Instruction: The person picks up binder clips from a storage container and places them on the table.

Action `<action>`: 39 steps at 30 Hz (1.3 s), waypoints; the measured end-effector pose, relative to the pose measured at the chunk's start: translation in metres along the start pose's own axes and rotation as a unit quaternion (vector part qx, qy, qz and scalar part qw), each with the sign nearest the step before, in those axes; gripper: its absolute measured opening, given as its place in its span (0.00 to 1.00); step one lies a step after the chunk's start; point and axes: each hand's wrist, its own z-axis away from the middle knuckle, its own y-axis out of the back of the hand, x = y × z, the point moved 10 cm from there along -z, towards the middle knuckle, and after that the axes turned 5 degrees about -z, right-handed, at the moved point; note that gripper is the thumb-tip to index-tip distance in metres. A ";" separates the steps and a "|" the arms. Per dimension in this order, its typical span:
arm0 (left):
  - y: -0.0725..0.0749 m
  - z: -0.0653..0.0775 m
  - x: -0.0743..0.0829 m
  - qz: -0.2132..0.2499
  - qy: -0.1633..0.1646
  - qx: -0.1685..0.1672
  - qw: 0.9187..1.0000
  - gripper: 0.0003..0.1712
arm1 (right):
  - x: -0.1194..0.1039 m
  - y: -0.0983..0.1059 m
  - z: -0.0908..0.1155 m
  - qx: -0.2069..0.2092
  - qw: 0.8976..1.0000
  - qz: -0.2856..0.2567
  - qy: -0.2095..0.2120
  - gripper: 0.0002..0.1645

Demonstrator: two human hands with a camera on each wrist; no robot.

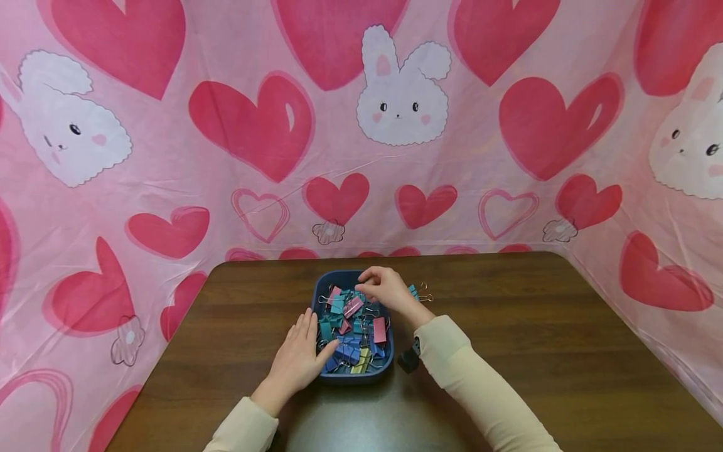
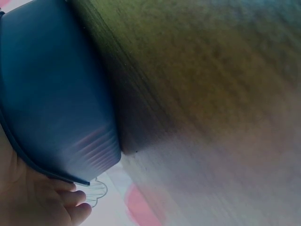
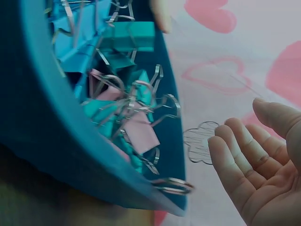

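Note:
A dark blue bin [image 1: 356, 379] holds binder clips in several colours: teal [image 1: 337, 305], pink [image 1: 380, 330], blue [image 1: 347, 353] and yellow [image 1: 360, 362]. Along its left rim rests my left hand [image 1: 298, 353], fingers extended and thumb reaching over the edge. In the left wrist view that hand [image 2: 40, 200] lies against the rim of the bin [image 2: 56, 89]. My right hand [image 1: 390, 292] hovers over the far right part of the bin. The right wrist view shows this hand [image 3: 263, 169] with fingers apart from the thumb and nothing held, beside the bin wall [image 3: 40, 117].
Just right of the bin, partly behind my right wrist, teal binder clips [image 1: 414, 291] lie on the brown wooden table [image 1: 508, 339]. A pink cloth [image 1: 384, 163] with hearts and rabbits hangs behind the table and at both sides.

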 end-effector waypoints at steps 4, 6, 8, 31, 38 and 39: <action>0.000 0.000 0.001 0.000 -0.002 0.002 1.000 0.49 | 0.009 -0.010 -0.002 -0.014 1.000 0.004 -0.009 0.15; 0.001 0.000 0.002 0.001 -0.004 0.004 1.000 0.49 | 0.015 -0.013 -0.002 -0.019 1.000 0.002 -0.017 0.15; 0.001 0.000 0.002 0.002 -0.006 0.006 1.000 0.48 | 0.020 -0.017 -0.004 -0.024 0.999 -0.002 -0.026 0.16; 0.001 0.000 0.002 -0.002 -0.007 0.008 1.000 0.49 | 0.041 -0.042 -0.008 -0.094 0.994 0.017 -0.045 0.14; 0.001 -0.001 0.003 0.002 -0.011 0.011 1.000 0.48 | 0.041 -0.039 -0.008 -0.069 0.996 0.024 -0.045 0.08; 0.001 -0.001 0.003 0.003 -0.011 0.010 1.000 0.48 | 0.039 -0.037 -0.008 -0.062 0.997 0.031 -0.040 0.07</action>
